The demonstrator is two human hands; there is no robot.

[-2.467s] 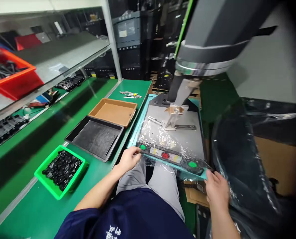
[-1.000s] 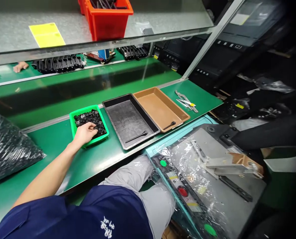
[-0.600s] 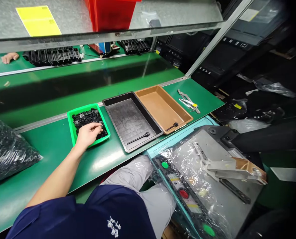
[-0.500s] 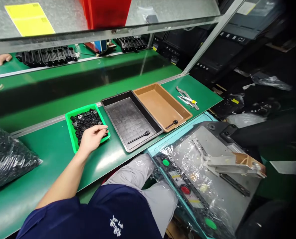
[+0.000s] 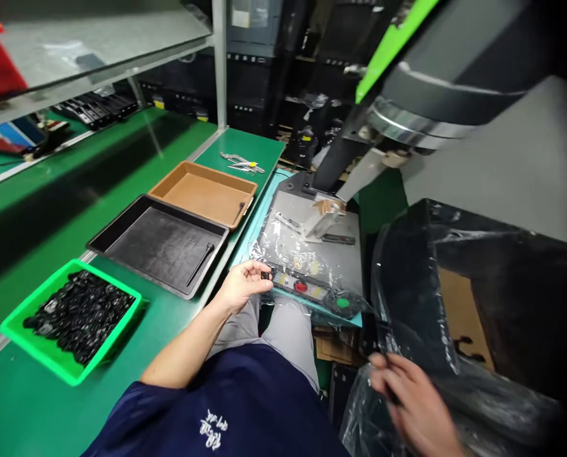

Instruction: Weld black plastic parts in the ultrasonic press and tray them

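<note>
My left hand (image 5: 242, 285) is closed in a pinch on a small black plastic part (image 5: 266, 275), held in front of the machine's button panel. My right hand (image 5: 414, 397), blurred, has its fingers curled round a slim dark piece (image 5: 392, 390) beside the black plastic-covered bin at the right; its exact kind cannot be made out. A green bin (image 5: 68, 371) full of small black parts stands on the bench at the left. One black rod with a thick head (image 5: 200, 263) lies in the black tray (image 5: 154, 247), and a shorter dark piece (image 5: 239, 212) in the brown tray.
The brown tray (image 5: 202, 187) adjoins the black one. Pliers and other metal tools (image 5: 242, 164) lie on the bench's far corner. A machine with a film-covered metal plate (image 5: 283, 219) stands ahead. The bin (image 5: 483, 279) is lined with plastic, and a metal shelf (image 5: 121, 38) overhangs the bench.
The view has swung right. My left hand has left the green bin and is now over the machine's front edge with a small black part. My right hand has come into view.
</note>
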